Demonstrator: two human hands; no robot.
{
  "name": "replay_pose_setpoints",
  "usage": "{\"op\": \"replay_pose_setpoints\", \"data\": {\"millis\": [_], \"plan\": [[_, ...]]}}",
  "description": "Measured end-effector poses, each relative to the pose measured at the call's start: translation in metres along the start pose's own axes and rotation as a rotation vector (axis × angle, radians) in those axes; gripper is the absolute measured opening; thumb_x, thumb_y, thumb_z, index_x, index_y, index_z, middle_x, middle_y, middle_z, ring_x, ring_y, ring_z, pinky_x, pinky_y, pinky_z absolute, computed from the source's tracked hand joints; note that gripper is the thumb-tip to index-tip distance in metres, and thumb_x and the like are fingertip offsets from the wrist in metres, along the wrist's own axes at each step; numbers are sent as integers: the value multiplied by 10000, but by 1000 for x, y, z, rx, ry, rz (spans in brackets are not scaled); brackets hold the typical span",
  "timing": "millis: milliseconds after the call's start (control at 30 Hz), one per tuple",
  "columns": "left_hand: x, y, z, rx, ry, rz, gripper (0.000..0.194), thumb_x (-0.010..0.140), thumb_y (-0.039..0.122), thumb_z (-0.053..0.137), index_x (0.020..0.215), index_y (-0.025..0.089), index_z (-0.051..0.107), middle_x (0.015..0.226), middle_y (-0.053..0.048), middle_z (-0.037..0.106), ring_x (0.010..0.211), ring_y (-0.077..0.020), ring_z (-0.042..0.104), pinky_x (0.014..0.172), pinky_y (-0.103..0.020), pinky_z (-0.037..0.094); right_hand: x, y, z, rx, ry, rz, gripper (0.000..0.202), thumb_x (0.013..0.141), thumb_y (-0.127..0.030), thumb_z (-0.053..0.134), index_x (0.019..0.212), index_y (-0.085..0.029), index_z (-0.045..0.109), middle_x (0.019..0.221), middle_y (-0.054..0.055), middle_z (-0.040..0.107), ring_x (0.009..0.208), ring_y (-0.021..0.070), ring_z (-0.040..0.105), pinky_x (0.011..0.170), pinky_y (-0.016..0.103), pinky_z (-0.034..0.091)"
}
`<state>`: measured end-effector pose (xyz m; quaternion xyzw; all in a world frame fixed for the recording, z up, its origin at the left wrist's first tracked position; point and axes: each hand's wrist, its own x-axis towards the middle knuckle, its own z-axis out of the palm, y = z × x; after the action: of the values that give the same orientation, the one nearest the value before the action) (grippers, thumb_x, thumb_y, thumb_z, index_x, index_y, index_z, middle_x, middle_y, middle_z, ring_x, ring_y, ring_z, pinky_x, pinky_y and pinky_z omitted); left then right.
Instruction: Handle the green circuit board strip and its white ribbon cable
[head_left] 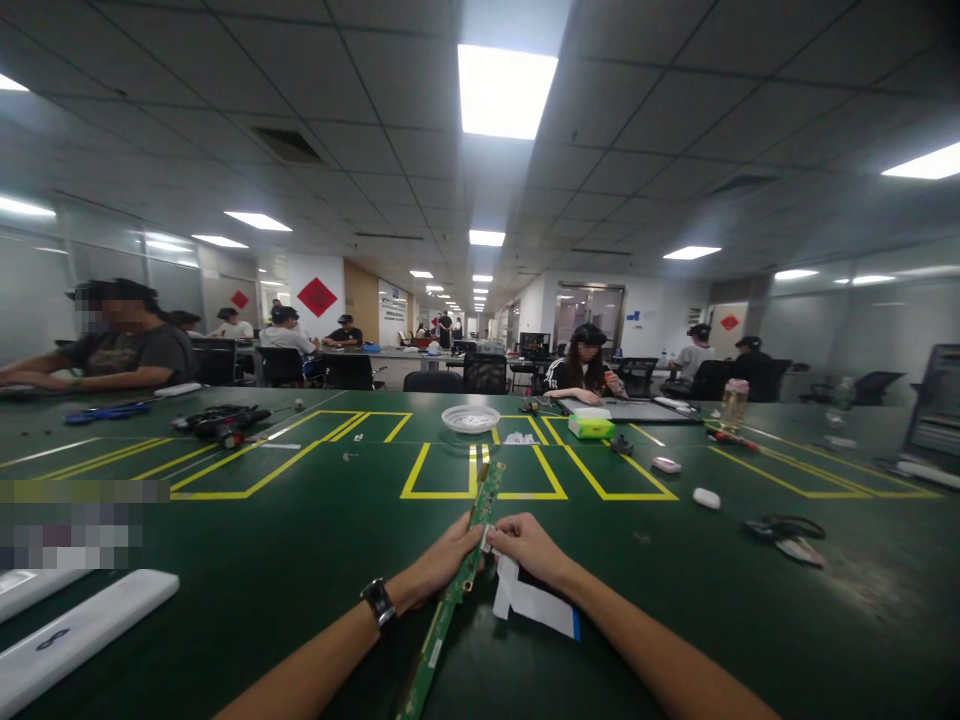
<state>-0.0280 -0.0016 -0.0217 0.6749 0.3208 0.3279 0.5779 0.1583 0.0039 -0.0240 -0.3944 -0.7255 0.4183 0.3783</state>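
A long, narrow green circuit board (pixel 448 610) slants up over the green table. My left hand (pixel 448 553), with a watch at the wrist, is closed around its middle. On the right side of the board, my right hand (pixel 528 546) is closed in a pinch at a small white connector (pixel 487 540). From beneath my right hand hangs a folded white flat cable (pixel 536 605) with a blue end. Whether the cable is joined to the connector cannot be made out.
A white basket (pixel 470 420) stands ahead on the green table (pixel 315 590). White bars (pixel 90 635) lie at the left, black devices (pixel 221 425) farther back. To the right are a white case (pixel 706 498), a cable (pixel 786 528) and a green box (pixel 591 427). A person (pixel 585 365) sits opposite.
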Motion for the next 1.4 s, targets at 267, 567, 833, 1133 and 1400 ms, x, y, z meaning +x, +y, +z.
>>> {"op": "replay_pose_setpoints", "data": {"millis": [267,567,833,1133,1400], "plan": [[21,-22,-51,737,492,186,471,912,472,357,1223,175,548,1266,-99,540,1207,-260,413,1052,-437,288,4,5,-22,-641,346,-12,312,885,-386,484,754,-163,660,746,39,640,732,178,567,647,255,357],[12,-14,-64,924,465,151,402,925,420,335,1142,198,591,1211,-81,562,1159,-235,450,989,-400,340,-15,6,-38,-880,182,-164,129,863,-241,512,856,-184,628,959,66,612,935,201,542,825,290,391],[6,-12,-70,928,387,208,357,934,389,355,1159,207,565,1204,-74,561,1160,-226,441,998,-409,319,-16,-3,-27,-819,35,-286,175,854,-164,473,943,-190,623,956,60,619,940,197,545,848,303,396],[4,-13,-75,956,358,229,321,926,339,389,1148,196,572,1187,-79,569,1135,-223,451,987,-395,335,-6,8,-35,-766,50,-275,226,835,-141,470,970,-173,649,1026,91,608,1007,211,539,912,317,404],[5,-15,-77,925,355,263,291,917,319,406,1095,192,599,1131,-79,588,1096,-218,478,989,-384,344,1,14,-42,-797,123,-200,239,827,-121,459,950,-151,662,990,102,614,979,219,542,899,329,407]]}}
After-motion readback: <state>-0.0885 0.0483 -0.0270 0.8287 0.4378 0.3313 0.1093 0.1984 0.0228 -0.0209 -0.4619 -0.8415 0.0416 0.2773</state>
